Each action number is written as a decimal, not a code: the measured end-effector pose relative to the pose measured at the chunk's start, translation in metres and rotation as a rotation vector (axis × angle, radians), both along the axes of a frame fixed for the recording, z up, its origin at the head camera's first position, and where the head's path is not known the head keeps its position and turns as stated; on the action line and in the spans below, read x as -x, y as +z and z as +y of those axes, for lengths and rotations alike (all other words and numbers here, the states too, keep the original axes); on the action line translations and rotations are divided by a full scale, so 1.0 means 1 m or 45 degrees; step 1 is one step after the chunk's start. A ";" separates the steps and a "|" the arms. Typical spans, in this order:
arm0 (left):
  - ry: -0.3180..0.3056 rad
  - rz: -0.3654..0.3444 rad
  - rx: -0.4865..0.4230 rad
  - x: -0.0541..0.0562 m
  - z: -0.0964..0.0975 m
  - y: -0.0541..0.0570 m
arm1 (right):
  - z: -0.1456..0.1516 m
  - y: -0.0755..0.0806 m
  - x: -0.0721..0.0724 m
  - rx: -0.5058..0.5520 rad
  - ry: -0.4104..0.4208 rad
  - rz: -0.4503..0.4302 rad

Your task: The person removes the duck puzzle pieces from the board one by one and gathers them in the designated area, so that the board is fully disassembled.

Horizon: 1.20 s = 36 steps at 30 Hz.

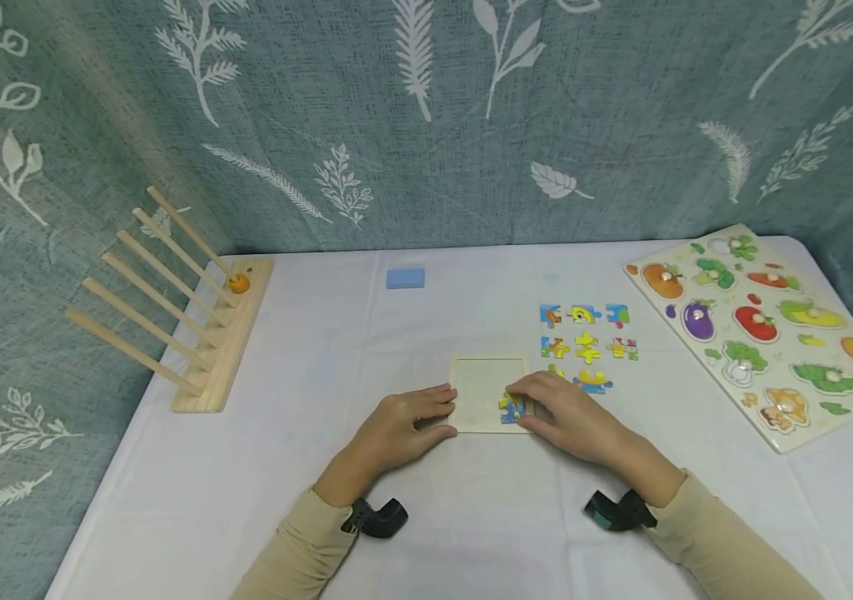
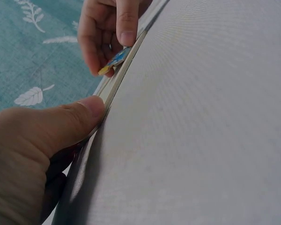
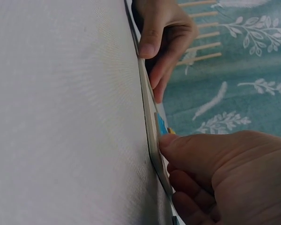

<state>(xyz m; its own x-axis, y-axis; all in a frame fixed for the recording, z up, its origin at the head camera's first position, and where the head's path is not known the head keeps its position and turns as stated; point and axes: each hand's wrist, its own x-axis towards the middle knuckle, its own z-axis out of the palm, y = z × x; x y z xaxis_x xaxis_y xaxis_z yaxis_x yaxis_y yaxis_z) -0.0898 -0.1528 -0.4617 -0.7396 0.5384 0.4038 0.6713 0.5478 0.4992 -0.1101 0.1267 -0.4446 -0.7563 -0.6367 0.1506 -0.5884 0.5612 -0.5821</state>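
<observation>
A shallow square puzzle tray (image 1: 486,375) lies on the table in front of me. My left hand (image 1: 411,425) rests at its left edge, thumb by the near corner and fairly straight fingers further up. My right hand (image 1: 572,417) pinches a blue and yellow jigsaw piece (image 1: 512,408) inside the tray's near right corner. In the left wrist view the piece (image 2: 116,60) is tilted, its yellow end toward the left hand. The right wrist view shows only a blue sliver of it past the thumb. Several loose jigsaw pieces (image 1: 587,346) lie in rows beyond the right hand, which partly covers one.
A wooden rack (image 1: 235,358) with slanted pegs and an orange bead (image 1: 238,283) stands at the left. A blue block (image 1: 406,278) lies near the back edge. On the right is a vegetable knob-puzzle board (image 1: 764,333). A patterned green cloth (image 1: 456,167) hangs behind the table.
</observation>
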 end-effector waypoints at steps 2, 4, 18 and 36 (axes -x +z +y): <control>0.002 0.000 0.002 0.000 0.000 0.000 | 0.000 0.000 0.000 -0.002 0.002 0.009; 0.003 0.000 0.004 0.000 0.000 0.000 | 0.000 0.001 -0.001 -0.011 0.005 0.019; -0.020 0.018 -0.015 -0.002 0.001 0.002 | 0.027 0.015 0.007 -0.023 -0.100 0.075; -0.025 0.026 -0.023 0.000 0.000 0.001 | 0.110 0.014 0.001 -0.119 -0.417 0.138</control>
